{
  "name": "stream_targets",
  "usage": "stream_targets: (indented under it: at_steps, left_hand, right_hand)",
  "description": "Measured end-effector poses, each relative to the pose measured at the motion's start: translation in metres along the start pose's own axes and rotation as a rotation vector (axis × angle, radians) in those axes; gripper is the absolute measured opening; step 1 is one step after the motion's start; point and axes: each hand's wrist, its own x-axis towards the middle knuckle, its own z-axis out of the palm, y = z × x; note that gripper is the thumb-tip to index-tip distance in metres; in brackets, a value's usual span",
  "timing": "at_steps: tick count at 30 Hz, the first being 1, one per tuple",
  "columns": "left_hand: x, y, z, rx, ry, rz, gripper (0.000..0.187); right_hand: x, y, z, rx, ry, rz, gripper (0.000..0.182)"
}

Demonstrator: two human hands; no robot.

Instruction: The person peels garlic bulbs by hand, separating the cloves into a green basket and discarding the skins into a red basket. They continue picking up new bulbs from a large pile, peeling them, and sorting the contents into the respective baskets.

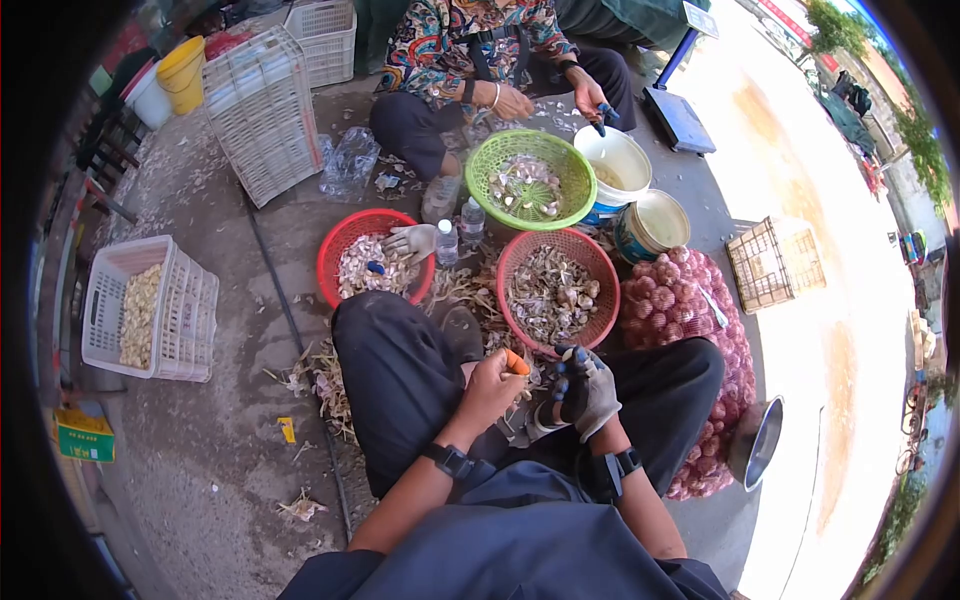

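My left hand [486, 390], bare with an orange cover on a fingertip, is closed above my lap. Anything it holds is too small to make out. Close on its right, my right hand [597, 395] wears a grey glove with dark blue fingertips. Its fingers are curled together, and what is in them is hidden. Just beyond both hands stands a pink-red basket [612, 290] of garlic bulbs, cloves and dry skins. A red basket [326, 262] farther left holds garlic cloves, with a loose grey glove [410, 242] at its edge.
A co-worker [470, 50] sits opposite, behind a green basket [476, 165] with garlic. Buckets [655, 225] stand right of it. A net sack of garlic [672, 300] lies by my right leg, with a metal bowl [762, 445] beside it. A white crate [190, 310] of peeled cloves stands left.
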Motion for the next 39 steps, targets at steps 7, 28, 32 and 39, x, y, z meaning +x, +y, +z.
stream_targets:
  at_steps: [7, 28, 32, 39]
  left_hand:
    - [0.001, 0.002, 0.0, 0.316, 0.091, 0.131, 0.013]
    - [0.019, -0.014, 0.003, -0.041, 0.131, -0.045, 0.046]
    - [0.019, -0.005, 0.004, -0.127, 0.103, -0.02, 0.057]
    - [0.013, 0.002, 0.007, -0.196, 0.035, -0.024, 0.07]
  right_hand:
    - [-0.003, 0.002, 0.003, 0.371, -0.193, 0.26, 0.039]
    - [0.174, -0.187, -0.082, 0.313, 0.253, -0.237, 0.035]
    - [0.122, -0.124, -0.037, 0.051, 0.142, -0.139, 0.034]
    - [0.018, -0.02, 0.04, -0.613, -0.203, -0.027, 0.032]
